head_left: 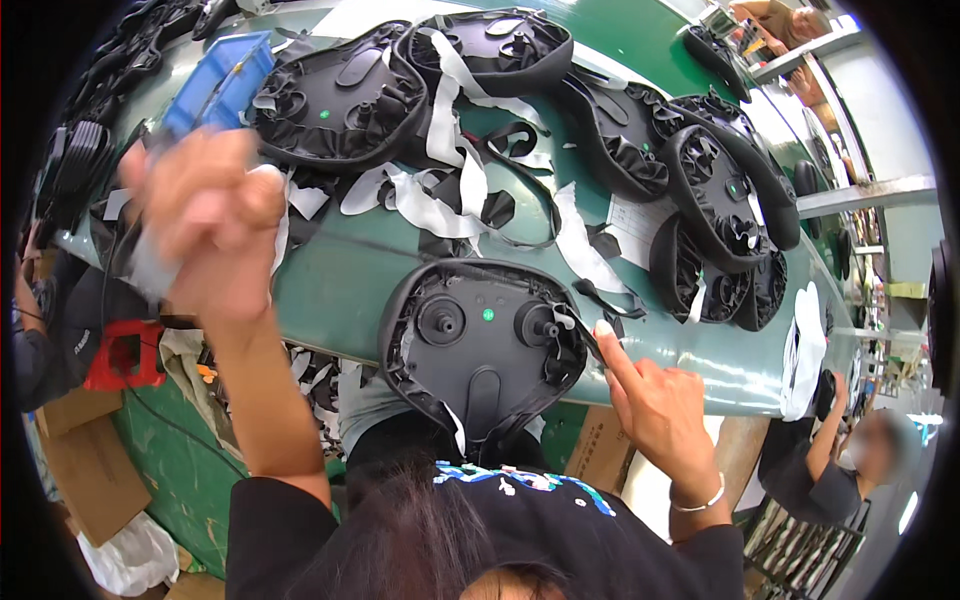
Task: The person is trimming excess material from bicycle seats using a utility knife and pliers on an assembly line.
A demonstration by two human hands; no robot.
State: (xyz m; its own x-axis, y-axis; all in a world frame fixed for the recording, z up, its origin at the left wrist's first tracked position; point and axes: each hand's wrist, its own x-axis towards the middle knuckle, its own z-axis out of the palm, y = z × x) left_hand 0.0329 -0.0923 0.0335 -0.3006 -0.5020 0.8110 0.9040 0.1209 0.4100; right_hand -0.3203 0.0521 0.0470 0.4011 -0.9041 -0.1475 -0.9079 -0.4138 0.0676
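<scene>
A black padded cushion (465,365) lies back side up at the table's near edge, over my lap. Its hard plastic back has two round posts and a small green sticker, and gathered black cover fabric runs round the rim. At the right rim, my right hand (655,405) is closed in a pinch, the index finger stretched toward the edge. A thin dark piece (590,338) shows by its fingertips; I cannot make out what it is. Raised at the left, before a blue bin (218,82), my left hand (215,215) is smeared by motion, its grip unclear. Something whitish blurs beside it.
Similar black cushions (340,95) lie at the back and in a stack (715,190) at the right. White and black fabric scraps (425,200) litter the table middle. White strips (803,350) hang at the right edge. A person (850,460) sits at the lower right.
</scene>
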